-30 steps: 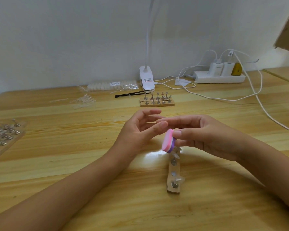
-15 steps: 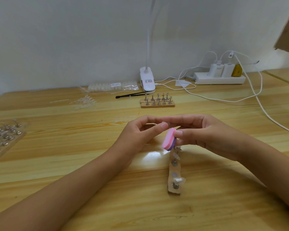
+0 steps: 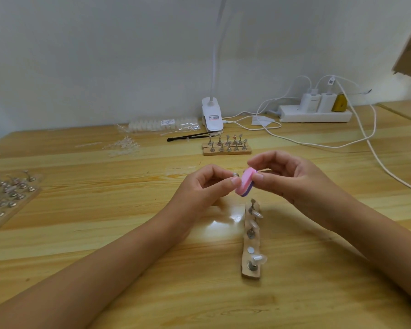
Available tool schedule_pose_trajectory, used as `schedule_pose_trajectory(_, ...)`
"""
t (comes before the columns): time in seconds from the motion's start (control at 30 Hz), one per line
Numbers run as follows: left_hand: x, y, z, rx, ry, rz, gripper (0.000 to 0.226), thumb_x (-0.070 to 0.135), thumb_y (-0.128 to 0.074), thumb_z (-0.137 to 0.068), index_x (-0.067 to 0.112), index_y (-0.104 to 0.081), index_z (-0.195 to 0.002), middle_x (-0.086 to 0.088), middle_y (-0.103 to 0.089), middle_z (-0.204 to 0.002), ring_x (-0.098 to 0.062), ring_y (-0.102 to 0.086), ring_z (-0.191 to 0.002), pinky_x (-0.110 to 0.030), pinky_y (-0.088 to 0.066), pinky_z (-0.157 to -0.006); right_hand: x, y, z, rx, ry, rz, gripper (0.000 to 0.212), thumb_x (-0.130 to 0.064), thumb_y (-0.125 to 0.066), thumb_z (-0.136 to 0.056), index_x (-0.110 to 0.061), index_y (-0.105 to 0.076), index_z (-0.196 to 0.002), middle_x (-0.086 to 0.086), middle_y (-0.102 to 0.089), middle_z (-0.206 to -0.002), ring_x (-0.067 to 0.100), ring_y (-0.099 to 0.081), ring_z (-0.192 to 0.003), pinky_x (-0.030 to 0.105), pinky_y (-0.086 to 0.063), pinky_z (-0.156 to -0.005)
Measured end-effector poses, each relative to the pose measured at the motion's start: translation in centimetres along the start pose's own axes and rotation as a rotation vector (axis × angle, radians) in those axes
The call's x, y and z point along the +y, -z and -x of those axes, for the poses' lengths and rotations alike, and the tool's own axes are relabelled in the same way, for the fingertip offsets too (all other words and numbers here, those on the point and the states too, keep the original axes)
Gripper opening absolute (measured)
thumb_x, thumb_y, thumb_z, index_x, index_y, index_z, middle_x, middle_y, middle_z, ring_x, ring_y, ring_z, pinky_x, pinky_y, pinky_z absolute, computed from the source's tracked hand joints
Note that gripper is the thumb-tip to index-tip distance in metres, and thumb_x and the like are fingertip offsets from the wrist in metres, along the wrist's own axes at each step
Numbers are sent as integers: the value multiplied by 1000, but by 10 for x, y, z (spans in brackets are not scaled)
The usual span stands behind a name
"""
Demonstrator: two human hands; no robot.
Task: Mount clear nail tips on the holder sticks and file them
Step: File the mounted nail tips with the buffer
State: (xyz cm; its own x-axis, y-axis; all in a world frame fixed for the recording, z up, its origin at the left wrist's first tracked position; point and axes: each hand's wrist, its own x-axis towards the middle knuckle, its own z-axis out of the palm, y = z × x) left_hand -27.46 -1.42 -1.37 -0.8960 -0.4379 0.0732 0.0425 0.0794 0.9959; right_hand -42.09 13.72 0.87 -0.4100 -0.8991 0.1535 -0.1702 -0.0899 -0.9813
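Both hands have risen above the wooden strip (image 3: 252,243): the left hand (image 3: 207,186) pinches a holder stick (image 3: 235,174), and the right hand (image 3: 292,181) pinches the pink file block (image 3: 246,184) against it. Likely light and fragile; hold its metal base.

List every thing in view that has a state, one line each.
Left hand, pinching a holder stick.
Right hand, gripping the pink file block.
Pink file block, tilted, off the table.
Near wooden base, flat on the table, one magnet spot bare.
Far wooden base, sticks standing upright.
Power strip, plugs inserted.
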Motion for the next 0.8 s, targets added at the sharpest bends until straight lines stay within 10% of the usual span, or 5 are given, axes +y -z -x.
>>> schedule_pose_trajectory(0.8, -2, -1, -1, 32, 8, 26, 30, 55, -73, -68, 31, -75, -86, 3, -74, -103, -15, -66, -102, -32, -51, -95, -1, -9, 2, 25, 50, -94, 27, -28, -73, -77, -20, -74, -103, 7, -74, -101, 20, -71, -98, 22, -55, -83)
